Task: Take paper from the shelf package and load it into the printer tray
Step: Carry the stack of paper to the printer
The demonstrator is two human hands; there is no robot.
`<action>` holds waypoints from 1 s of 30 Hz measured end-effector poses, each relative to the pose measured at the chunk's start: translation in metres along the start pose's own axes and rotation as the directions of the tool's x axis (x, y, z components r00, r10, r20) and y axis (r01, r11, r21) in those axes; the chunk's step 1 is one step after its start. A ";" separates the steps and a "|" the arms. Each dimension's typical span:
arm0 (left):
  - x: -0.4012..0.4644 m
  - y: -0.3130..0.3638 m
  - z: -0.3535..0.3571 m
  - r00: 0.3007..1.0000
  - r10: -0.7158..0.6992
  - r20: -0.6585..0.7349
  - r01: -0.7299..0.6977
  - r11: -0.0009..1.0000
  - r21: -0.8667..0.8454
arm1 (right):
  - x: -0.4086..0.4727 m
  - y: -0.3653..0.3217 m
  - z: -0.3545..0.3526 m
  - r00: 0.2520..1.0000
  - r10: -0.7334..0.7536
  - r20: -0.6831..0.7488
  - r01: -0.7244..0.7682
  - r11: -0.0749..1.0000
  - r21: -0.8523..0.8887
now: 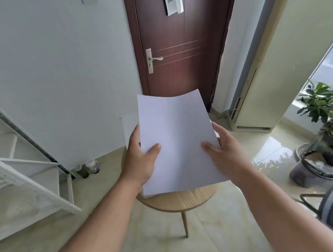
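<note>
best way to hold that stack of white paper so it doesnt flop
Grip the paper stack by its two long side edges, near the lower half, one hand from each side, as the left hand and right hand do now. Thumbs on top, fingers beneath. Its far end already curls, so support underneath helps.

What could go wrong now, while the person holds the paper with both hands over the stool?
The paper stack is held only at its side edges by the left hand and right hand, and its far end already bends down, so sheets may slide out or crease. One sheet seems to stick out at the left behind the stack and could fall. No printer is in view, so the person may have to carry the paper around the wooden stool.
</note>
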State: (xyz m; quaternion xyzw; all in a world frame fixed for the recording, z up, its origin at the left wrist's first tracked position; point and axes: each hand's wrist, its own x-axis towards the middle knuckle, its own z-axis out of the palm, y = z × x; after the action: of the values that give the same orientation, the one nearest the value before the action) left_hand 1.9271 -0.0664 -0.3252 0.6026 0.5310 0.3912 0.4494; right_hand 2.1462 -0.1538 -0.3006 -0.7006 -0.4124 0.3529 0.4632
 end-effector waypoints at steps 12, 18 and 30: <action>0.062 -0.019 0.019 0.987 -0.160 0.032 0.161 0.987 -0.026 | 0.077 0.006 -0.002 0.997 0.029 0.075 -0.022 0.995 -0.094; 0.105 -0.028 0.036 0.960 -0.274 0.064 0.275 0.961 -0.009 | 0.147 0.026 0.014 0.987 0.106 0.122 -0.083 0.979 -0.185; 0.152 -0.057 0.054 0.943 -0.332 -0.020 0.331 0.933 0.142 | 0.216 0.051 0.038 0.971 0.172 0.167 -0.123 0.955 -0.270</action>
State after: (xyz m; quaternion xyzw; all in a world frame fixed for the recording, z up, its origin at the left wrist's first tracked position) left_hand 1.9819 0.0792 -0.3965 0.5359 0.6507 0.2694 0.4658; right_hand 2.2148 0.0435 -0.3846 -0.7472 -0.4430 0.3948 0.2993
